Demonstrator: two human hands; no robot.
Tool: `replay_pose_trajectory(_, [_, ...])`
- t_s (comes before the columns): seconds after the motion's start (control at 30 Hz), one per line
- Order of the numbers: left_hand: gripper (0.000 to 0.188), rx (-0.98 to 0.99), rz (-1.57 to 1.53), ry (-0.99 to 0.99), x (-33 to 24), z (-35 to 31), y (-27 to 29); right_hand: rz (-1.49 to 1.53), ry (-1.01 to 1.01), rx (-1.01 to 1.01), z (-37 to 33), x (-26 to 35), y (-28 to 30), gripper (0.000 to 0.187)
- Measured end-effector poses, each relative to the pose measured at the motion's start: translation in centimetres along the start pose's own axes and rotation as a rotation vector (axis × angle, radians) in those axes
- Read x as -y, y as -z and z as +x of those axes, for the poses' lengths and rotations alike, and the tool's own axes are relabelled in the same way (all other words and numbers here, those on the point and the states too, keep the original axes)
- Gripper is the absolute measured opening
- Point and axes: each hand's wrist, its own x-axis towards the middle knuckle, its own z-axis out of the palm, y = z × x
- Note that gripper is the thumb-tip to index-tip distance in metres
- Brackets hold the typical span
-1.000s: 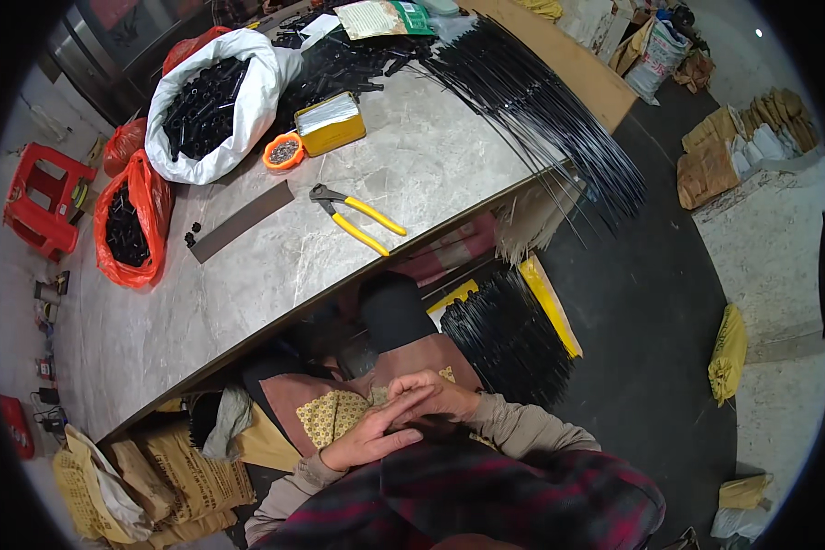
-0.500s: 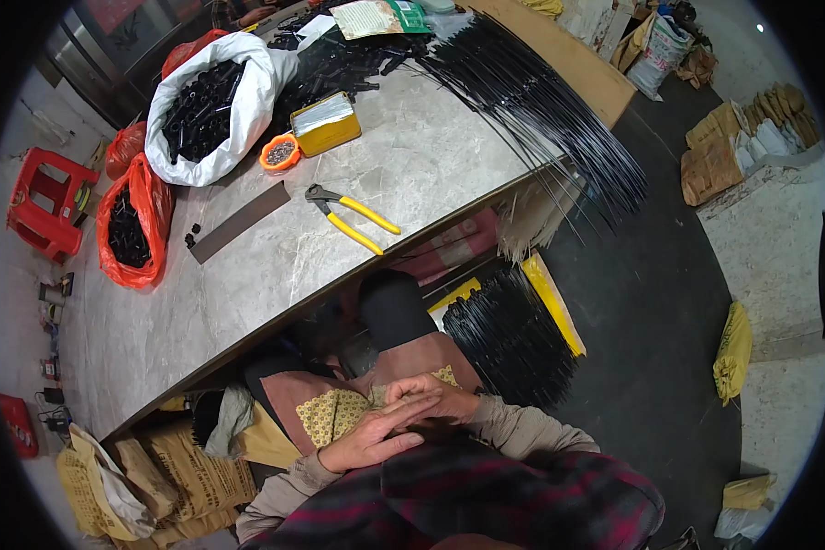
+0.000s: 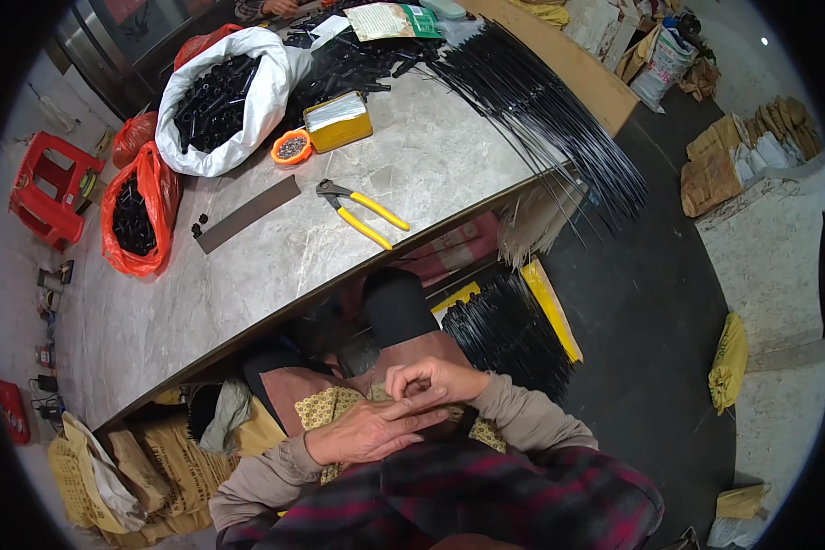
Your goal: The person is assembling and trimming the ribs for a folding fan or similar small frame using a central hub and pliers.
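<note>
Both of my hands rest together over my lap, above a patterned yellow-and-pink apron (image 3: 325,406). My left hand (image 3: 368,431) lies flat with its fingers stretched out toward the right. Against those fingertips is my right hand (image 3: 435,378), its fingers curled and thumb drawn in; whatever they may hold is hidden. On the grey table ahead lie yellow-handled cutting pliers (image 3: 365,213) with their handles spread. Left of them is a flat dark strip (image 3: 249,214), with a few small black pieces (image 3: 199,225) at its near end.
A white sack (image 3: 176,154) and red bag (image 3: 155,243) hold black tubular parts. An orange dish (image 3: 291,159) of small metal bits adjoins a yellow tin (image 3: 343,137). Long black rods (image 3: 550,110) overhang the table's right edge. Another person's hand (image 3: 279,7) shows at the far edge.
My right hand has risen slightly and its fingers have curled, where it lay flatter against the left. My left hand has slid a little left. The view has shifted slightly.
</note>
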Motion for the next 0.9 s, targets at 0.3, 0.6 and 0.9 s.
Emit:
replay_pose_trajectory(0.3, [0.06,-0.008,0.728,-0.34,0.8,1.1,1.6,-0.125,-0.287,0.122,2.4,6.4,0.8,0.02])
replay_pose_trajectory(0.6, [0.065,0.139,1.097,-0.286,0.5,1.0,-1.1,-0.075,-0.416,0.138,0.9,5.7,-0.1,0.019])
replay_pose_trajectory(0.9, [0.064,0.199,1.066,-0.273,-0.1,-0.1,-3.3,-0.297,-0.314,0.195,-1.0,4.6,-1.8,0.015])
